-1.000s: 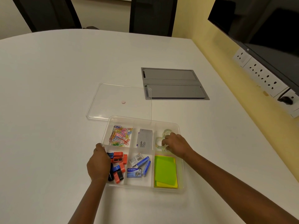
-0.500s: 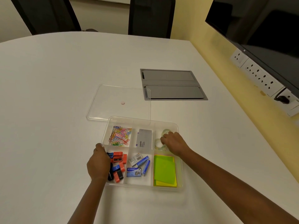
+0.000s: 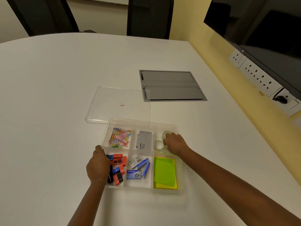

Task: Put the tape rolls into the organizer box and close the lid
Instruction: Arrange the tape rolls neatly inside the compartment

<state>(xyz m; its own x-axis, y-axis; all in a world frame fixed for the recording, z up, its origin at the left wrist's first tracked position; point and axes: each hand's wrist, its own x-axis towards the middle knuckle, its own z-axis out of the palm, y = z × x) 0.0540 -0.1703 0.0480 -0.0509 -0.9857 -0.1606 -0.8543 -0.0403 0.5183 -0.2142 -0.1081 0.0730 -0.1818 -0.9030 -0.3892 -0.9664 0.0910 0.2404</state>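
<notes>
A clear organizer box [image 3: 180,170] with six compartments sits on the white table. Clear tape rolls lie in its far right compartment: one [image 3: 165,133] at the back, another [image 3: 158,143] nearer the middle. My right hand [image 3: 175,144] is inside that compartment, fingers curled against the rolls, and it hides whatever lies beneath it. My left hand [image 3: 98,167] grips the box's left rim. The clear lid [image 3: 104,101] lies flat on the table just behind the box, touching its far left corner.
Other compartments hold coloured paper clips [image 3: 120,137], a grey packet [image 3: 144,141], red, blue and black sharpeners [image 3: 118,168], staple boxes [image 3: 138,167] and green sticky notes [image 3: 164,172]. A grey cable hatch [image 3: 171,85] is set in the table behind. Wall sockets [image 3: 259,77] and a screen are at right.
My right hand has stayed in the far right compartment, its fingers shifting slightly on the tape rolls. My left hand has kept its hold on the rim.
</notes>
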